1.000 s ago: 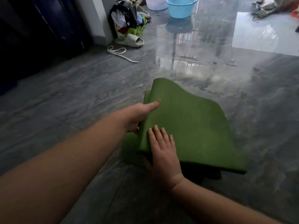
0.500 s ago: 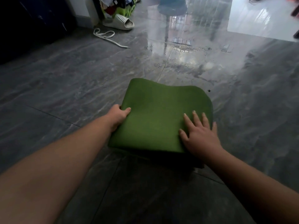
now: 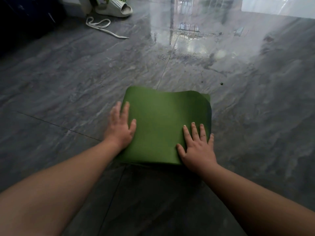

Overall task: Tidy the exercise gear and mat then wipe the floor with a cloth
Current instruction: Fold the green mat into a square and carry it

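Folded green mat (image 3: 163, 126) lies on the grey tiled floor (image 3: 68, 74). Left hand (image 3: 120, 128) flat at its left edge, right hand (image 3: 197, 147) flat on the near right corner; fingers of both spread, gripping nothing

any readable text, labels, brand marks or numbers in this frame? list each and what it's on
None readable.
Green mat: plain surface, no print or logo showing.
White slipper: no legible mark.
White cord and grey floor tiles: no text.
Both hands lie flat on the mat, covering little.
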{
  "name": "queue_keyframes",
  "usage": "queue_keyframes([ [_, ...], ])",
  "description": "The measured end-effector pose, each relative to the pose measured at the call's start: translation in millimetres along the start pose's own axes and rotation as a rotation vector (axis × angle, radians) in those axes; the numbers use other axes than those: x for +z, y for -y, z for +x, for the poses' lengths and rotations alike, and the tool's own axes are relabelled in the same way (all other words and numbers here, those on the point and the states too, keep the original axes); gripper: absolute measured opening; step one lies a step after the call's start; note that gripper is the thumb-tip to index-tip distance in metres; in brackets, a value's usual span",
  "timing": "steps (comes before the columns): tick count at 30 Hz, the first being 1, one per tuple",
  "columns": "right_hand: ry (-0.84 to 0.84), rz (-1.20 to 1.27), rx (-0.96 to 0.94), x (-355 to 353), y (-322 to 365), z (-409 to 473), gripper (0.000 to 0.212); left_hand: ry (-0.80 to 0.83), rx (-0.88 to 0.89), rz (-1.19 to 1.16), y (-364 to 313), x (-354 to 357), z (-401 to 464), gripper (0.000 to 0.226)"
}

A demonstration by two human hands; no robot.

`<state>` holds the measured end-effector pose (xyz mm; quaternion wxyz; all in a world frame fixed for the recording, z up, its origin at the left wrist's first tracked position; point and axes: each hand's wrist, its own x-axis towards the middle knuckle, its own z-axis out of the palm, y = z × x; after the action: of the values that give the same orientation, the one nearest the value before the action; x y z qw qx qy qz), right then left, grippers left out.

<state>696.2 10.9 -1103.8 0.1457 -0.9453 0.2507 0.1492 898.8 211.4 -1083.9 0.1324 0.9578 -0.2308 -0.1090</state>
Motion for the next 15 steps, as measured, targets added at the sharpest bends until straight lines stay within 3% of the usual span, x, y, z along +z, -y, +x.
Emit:
queue_keyframes([
  [2, -0.01, 0.005, 0.002, 6.0, -0.9, 0.5, 0.078, 0.118, 0.203, 0.186, -1.0, 0.8, -2.4, 0.071],
  [6, 0.013, -0.019, 0.008, 10.2, -0.4, 1.1, 0.079, 0.209, 0.317, 0.388, 12.6, 7.4, -6.3, 0.08],
  [15, 0.043, -0.013, 0.055, 20.6, 2.1, 12.8, 0.084, 0.249, 0.321, 0.404, 36.3, 52.3, 2.5, 0.075],
])
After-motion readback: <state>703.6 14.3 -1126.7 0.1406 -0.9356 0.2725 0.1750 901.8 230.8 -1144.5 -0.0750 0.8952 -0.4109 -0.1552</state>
